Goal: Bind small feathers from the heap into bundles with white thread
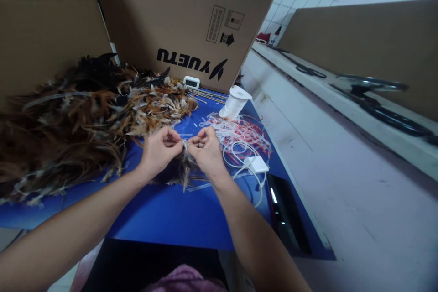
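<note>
Both of my hands meet over the middle of the blue table, fingertips almost touching. My left hand (160, 149) is closed in a pinch at the top of a small bunch of feathers (185, 169). From the other side my right hand (207, 149) pinches the same quill ends, thumb against forefinger. The greyish-brown feathers hang down from between the fingers toward the table. Whether a thread or strip runs round the quills is too small to make out. A large heap of brown and black feathers (147, 105) lies just beyond my left hand.
A white spool (235, 102) stands behind a tangle of red and clear strips (242, 134). Nearby are a white charger (256, 164) with its cable, a black phone (289, 214) and a small digital display (191, 82). Cardboard (178, 18) rises behind; scissors (310, 71) lie on the right ledge.
</note>
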Tool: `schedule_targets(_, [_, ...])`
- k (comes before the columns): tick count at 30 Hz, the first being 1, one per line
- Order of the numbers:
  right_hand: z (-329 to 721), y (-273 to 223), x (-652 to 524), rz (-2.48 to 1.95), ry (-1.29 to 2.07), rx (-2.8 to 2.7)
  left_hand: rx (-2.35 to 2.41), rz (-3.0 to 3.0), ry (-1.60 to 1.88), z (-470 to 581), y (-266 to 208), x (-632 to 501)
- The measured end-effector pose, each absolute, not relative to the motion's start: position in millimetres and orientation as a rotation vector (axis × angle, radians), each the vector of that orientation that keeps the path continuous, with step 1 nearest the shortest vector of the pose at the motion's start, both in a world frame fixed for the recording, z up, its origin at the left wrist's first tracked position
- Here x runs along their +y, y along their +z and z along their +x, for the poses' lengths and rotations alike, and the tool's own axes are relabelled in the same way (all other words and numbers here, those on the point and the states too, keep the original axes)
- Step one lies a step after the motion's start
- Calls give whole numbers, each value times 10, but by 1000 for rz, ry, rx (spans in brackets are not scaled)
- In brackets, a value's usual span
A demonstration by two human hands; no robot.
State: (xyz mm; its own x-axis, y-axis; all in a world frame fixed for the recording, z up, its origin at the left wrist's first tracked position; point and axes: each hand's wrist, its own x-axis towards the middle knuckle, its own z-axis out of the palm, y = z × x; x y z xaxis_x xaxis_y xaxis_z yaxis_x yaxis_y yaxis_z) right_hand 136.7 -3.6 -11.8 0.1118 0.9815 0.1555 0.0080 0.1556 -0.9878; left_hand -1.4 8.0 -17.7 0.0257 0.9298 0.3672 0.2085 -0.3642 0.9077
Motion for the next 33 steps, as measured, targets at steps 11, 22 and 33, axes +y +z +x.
schedule_targets(11, [1382, -109, -41, -1169, 974, -1180, 1188, 1667, 1426, -35, -170, 103])
schedule_targets(22, [1423, -78, -31, -1170, 988, -1120, 1079, 1470, 1442, -35, -193, 149])
schedule_targets(33, [1446, -20, -45, -1170, 967, -1098, 1071, 1450, 1452, -36, -167, 142])
